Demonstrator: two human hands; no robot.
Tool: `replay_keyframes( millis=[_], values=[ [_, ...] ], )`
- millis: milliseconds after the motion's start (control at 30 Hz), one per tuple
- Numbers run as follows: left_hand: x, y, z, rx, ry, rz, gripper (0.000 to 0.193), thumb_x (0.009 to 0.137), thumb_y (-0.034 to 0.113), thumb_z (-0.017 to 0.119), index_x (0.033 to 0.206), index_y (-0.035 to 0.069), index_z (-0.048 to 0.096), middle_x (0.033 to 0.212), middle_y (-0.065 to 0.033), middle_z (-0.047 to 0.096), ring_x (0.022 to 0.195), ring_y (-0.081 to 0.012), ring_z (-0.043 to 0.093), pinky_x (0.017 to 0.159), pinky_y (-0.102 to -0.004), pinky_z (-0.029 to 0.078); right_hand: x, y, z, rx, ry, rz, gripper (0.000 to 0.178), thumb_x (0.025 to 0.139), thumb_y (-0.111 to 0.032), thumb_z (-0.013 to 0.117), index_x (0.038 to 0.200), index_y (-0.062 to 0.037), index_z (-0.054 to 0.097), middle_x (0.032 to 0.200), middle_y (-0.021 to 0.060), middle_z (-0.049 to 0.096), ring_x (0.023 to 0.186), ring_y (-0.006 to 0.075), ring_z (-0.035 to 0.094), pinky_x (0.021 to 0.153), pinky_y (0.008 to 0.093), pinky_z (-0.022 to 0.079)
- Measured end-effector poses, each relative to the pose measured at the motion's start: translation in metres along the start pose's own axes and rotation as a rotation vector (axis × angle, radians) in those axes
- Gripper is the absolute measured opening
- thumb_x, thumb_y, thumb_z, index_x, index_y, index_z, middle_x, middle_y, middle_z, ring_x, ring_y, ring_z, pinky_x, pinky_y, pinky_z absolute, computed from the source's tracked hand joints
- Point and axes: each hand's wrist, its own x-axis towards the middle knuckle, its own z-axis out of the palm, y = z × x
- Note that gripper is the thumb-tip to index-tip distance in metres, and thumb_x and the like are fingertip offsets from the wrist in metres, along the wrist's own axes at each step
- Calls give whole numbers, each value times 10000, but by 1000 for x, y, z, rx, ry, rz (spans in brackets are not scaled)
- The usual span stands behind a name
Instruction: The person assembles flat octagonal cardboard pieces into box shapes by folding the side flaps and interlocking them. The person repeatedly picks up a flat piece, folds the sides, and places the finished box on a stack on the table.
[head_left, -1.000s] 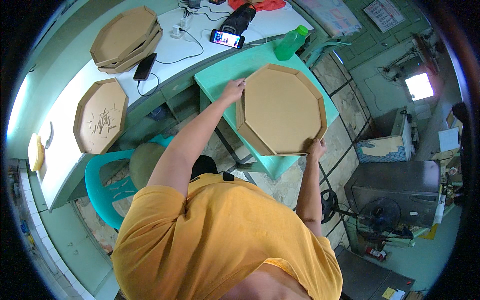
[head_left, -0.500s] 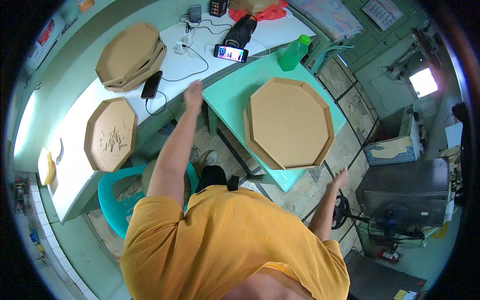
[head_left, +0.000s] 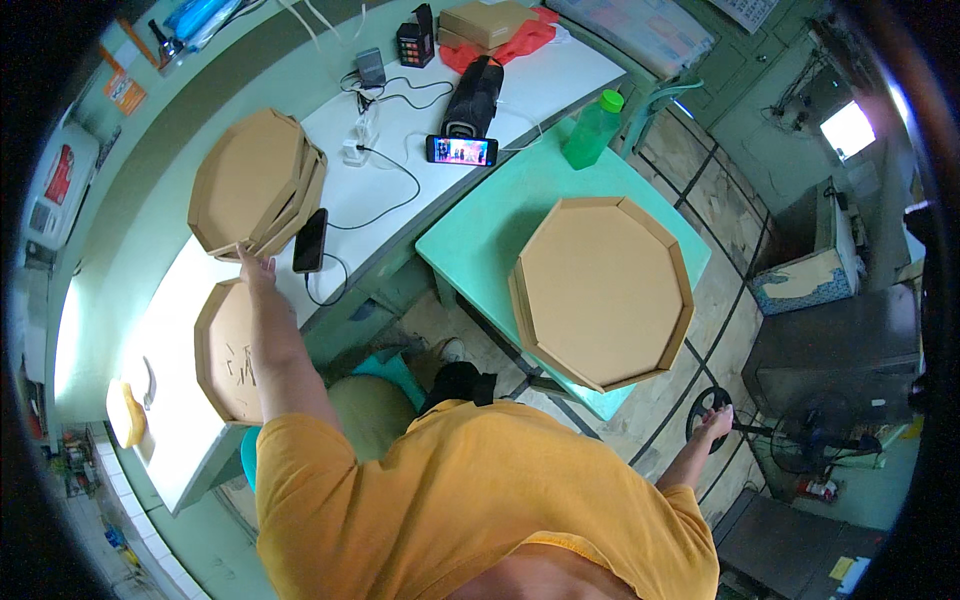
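My left hand [head_left: 258,272] reaches to the near edge of a stack of octagonal cardboard trays [head_left: 245,180] on the white desk, its fingers closed on the rim of the upper one. Below my left forearm lies another octagonal tray [head_left: 215,350] holding several small thin brown scraps, partly hidden by the arm. On the green table to the right rest more octagonal trays [head_left: 605,290], stacked. My right hand [head_left: 713,424] hangs out to the right above the floor, fingers loosely apart and holding nothing.
A black phone [head_left: 310,241] on a cable lies beside the stack. A second phone [head_left: 462,150] with a lit screen leans on a black speaker [head_left: 474,97]. A green bottle [head_left: 594,130] stands on the table's far corner. A fan [head_left: 790,435] stands at right.
My left hand has moved left from the desk's front edge to the tray stack and taken hold of its rim. My right hand has swung lower and outward. The whole view has shifted.
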Motion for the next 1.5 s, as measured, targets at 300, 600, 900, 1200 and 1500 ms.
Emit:
replay_keyframes(
  millis=[300, 600, 900, 1200, 1500],
  values=[
    [51, 0, 4, 48, -160, -46, 488, 808, 450, 705, 964, 25, 524, 673, -55, 476, 530, -175, 475, 506, -332, 476, -44, -20, 44, 93, -180, 7, 232, 895, -310, 580, 837, -86, 561, 726, -1, 525, 606, 133, 521, 493, 275, 382],
    [31, 26, 19, -141, -168, -205, 432, 899, 481, 569, 925, 60, 480, 628, -28, 490, 463, -141, 449, 599, -353, 519, -47, -27, 42, 121, -169, 53, 225, 901, -299, 579, 988, -94, 608, 812, 6, 565, 582, 140, 535, 487, 266, 398],
    [61, 25, -1, -11, -327, -172, 348, 899, 426, 596, 767, 113, 521, 523, 26, 439, 420, -115, 407, 573, -321, 516, -53, -38, 40, 151, -172, 58, 266, 895, -292, 581, 1055, -85, 626, 860, 16, 596, 600, 135, 542, 503, 259, 389],
    [69, 31, 3, 120, -94, 127, 240, 828, 184, 694, 830, 7, 533, 637, -85, 523, 508, -177, 543, 479, -313, 564, -75, -51, 61, 170, -296, -5, 330, 914, -269, 546, 1150, -48, 611, 880, 42, 587, 644, 148, 530, 541, 260, 402],
    [78, 28, 1, 108, -194, 151, 259, 872, 87, 608, 956, -125, 484, 813, -210, 586, 611, -288, 622, 550, -378, 616, -91, -76, 63, 173, -402, -60, 352, 944, -303, 502, 1157, -49, 619, 913, 57, 605, 683, 163, 546, 572, 273, 418]
  ],
)
